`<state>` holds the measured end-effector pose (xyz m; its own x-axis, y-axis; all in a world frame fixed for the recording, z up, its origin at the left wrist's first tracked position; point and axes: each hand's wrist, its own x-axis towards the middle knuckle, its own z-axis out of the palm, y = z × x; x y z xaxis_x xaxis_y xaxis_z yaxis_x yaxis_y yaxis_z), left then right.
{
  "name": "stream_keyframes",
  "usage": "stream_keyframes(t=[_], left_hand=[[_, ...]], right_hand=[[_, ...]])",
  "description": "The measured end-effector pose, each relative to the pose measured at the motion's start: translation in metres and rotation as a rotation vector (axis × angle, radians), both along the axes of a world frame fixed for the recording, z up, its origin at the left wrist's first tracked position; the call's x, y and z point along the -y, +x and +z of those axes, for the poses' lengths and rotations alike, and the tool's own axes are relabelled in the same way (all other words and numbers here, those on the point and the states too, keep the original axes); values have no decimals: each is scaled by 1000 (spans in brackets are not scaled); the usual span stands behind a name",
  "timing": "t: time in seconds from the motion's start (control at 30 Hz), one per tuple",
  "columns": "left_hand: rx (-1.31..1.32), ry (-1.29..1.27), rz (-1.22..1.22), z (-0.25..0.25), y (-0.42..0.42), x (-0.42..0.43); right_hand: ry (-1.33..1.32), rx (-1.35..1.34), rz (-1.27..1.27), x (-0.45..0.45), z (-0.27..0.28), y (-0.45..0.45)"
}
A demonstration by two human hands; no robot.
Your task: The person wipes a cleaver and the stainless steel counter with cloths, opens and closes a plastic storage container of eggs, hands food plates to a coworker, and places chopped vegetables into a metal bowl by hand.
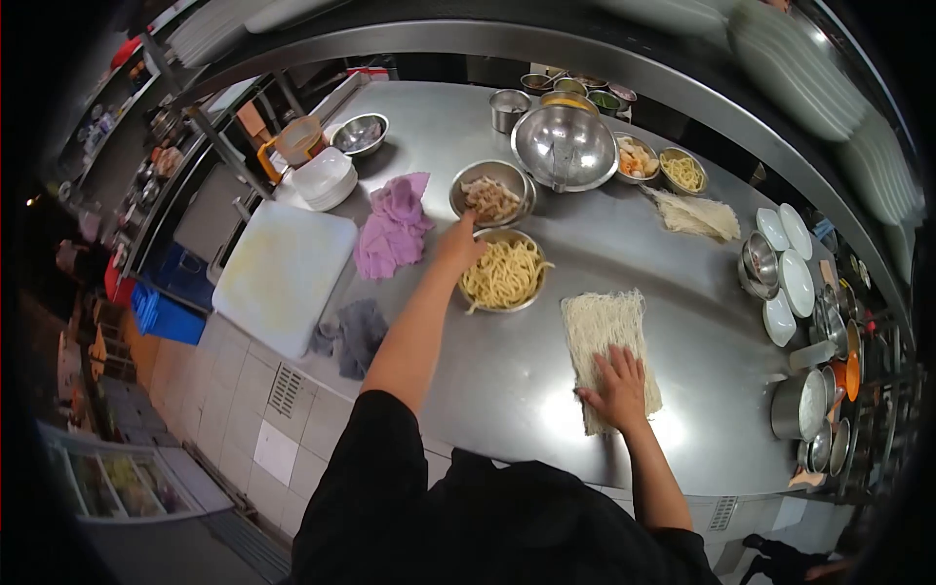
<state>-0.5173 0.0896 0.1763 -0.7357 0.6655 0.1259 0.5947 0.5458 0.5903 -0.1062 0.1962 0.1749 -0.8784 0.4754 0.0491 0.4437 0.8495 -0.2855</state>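
My left hand (462, 246) reaches forward between two steel bowls. One finger lies at the near rim of the bowl of cooked meat strips (490, 198), and my thumb is by the bowl of thick yellow noodles (505, 273). Whether these fingers grip a rim cannot be made out. My right hand (618, 388) rests with fingers spread on the near half of a flat rectangular sheet of dried rice vermicelli (597, 327). Strands fray along its edges.
Left stand a white cutting board (283, 273), pink cloth (393, 224), grey cloth (353, 336) and stacked white bowls (325, 178). Behind are a colander (564, 146) and more vermicelli (694, 214). White dishes (797, 283) and a pot (799, 407) line the right. A shelf edge (439, 37) crosses overhead.
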Motion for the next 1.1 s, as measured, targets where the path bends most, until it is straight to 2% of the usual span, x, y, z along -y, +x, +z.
stream_keyframes(t=[0.13, 0.27, 0.3, 0.33, 0.4, 0.43, 0.5, 0.57, 0.63, 0.7, 0.77, 0.83, 0.93, 0.97, 1.0, 1.07, 1.1], left_hand=[[35, -111, 42, 14, -102, -21], [-2, -59, 23, 7, -189, -40], [-115, 32, 29, 2, -206, -41], [-222, 119, 40, -7, -218, -40], [-153, 141, 156, 20, -216, -17], [-176, 116, 129, 12, -222, -2], [-161, -382, 78, 34, -182, 36], [-313, -386, -3, 1, -145, 88], [-253, -403, -14, 4, -116, 116], [-191, -422, -5, 5, -90, 135], [-136, -433, 7, 5, -65, 151], [-55, -407, 50, 5, -40, 161], [-162, -429, 114, 1, -7, 166], [-122, -437, 123, 10, 1, 164], [-79, -447, 124, 16, 7, 162], [-236, -348, 107, -14, 3, 171], [-170, -271, 73, -14, 0, 175]], right_hand=[[36, 3, 14, 29, -6, -64], [36, 14, 10, 52, -2, -138], [29, 19, 8, 55, 0, -154], [27, 29, 3, 56, 0, -169], [60, -3, -27, 63, -3, -191], [95, -11, -35, 65, -5, -200], [106, 2, -51, 63, -8, -223], [115, 18, -71, 61, -12, -248], [143, 27, -128, 63, -16, -283], [98, 186, -195, 60, -9, -328], [130, 134, -248, 53, -32, -370], [88, 138, -257, 47, -25, -406], [-70, -12, -258, 42, -11, -436], [-89, -95, -293, 44, -16, -440], [-84, -191, -235, 47, -17, -434], [-72, -373, -149, 52, -17, -405], [-67, -459, -113, 59, -15, -377]])
